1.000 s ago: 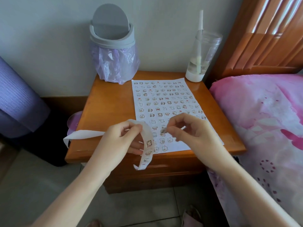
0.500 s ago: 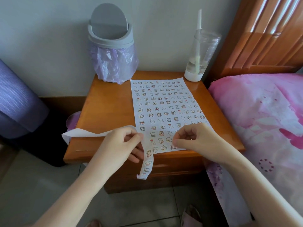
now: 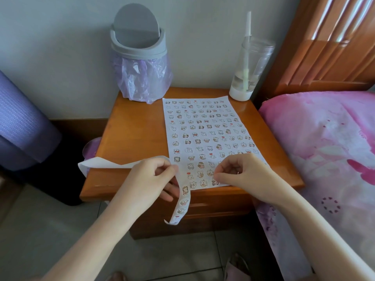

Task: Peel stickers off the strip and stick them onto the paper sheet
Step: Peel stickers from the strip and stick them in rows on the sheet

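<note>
A white paper sheet (image 3: pixel 203 122) covered with several rows of small cartoon stickers lies on the wooden nightstand (image 3: pixel 132 138). My left hand (image 3: pixel 150 179) grips the sticker strip (image 3: pixel 182 205) between thumb and fingers. The strip's loaded end hangs down past the table's front edge, and its bare backing (image 3: pixel 97 163) trails off to the left. My right hand (image 3: pixel 243 173), fingers curled, holds a sticker (image 3: pixel 214 182) by its edge with thumb and forefinger tips, down against the sheet's bottom row.
A grey swing-lid bin (image 3: pixel 140 57) with a purple liner stands at the back left of the nightstand. A clear cup with a straw (image 3: pixel 249 67) stands at the back right. A pink bedspread (image 3: pixel 324 149) lies to the right, a purple rolled mat (image 3: pixel 20 122) to the left.
My right hand carried the peeled sticker from beside the strip down to the sheet's bottom row. My left hand lowered slightly with the strip.
</note>
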Available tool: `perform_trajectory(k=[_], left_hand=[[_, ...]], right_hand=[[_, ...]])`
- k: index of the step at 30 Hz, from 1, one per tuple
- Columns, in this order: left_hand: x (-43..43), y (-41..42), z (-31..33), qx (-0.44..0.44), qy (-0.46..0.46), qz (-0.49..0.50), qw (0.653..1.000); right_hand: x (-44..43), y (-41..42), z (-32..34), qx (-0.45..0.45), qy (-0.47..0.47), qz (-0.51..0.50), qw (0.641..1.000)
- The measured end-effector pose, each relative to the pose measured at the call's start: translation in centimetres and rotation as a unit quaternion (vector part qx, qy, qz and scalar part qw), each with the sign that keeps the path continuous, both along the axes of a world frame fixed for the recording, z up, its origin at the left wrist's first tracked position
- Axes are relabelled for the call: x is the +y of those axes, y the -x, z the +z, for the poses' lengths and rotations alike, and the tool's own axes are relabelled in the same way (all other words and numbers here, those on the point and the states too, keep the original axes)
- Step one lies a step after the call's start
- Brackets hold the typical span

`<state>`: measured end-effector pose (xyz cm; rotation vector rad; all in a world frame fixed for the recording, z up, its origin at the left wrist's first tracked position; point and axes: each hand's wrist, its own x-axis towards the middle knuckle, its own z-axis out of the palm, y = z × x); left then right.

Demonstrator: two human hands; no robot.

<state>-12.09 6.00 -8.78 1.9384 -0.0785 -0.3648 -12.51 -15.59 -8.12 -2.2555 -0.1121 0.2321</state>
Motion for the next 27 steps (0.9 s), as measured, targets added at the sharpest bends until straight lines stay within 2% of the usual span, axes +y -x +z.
perform_trajectory(k=[10, 19, 27], left_hand=[[0.00, -0.05, -0.08, -0.001, -0.006, -0.002, 1.000], [-0.07, -0.09, -0.08, -0.001, -0.010, 0.000, 1.000], [-0.04, -0.05, 0.02, -0.002, -0.020, -0.002, 1.000]], right_hand=[[0.49, 0.28, -0.46, -0.027, 0.013, -0.017, 0.999], [0.00, -0.10, -0.70, 0.003, -0.004, -0.025, 1.000], [0.20, -0.28, -0.84, 0.006, 0.031, -0.016, 0.999]])
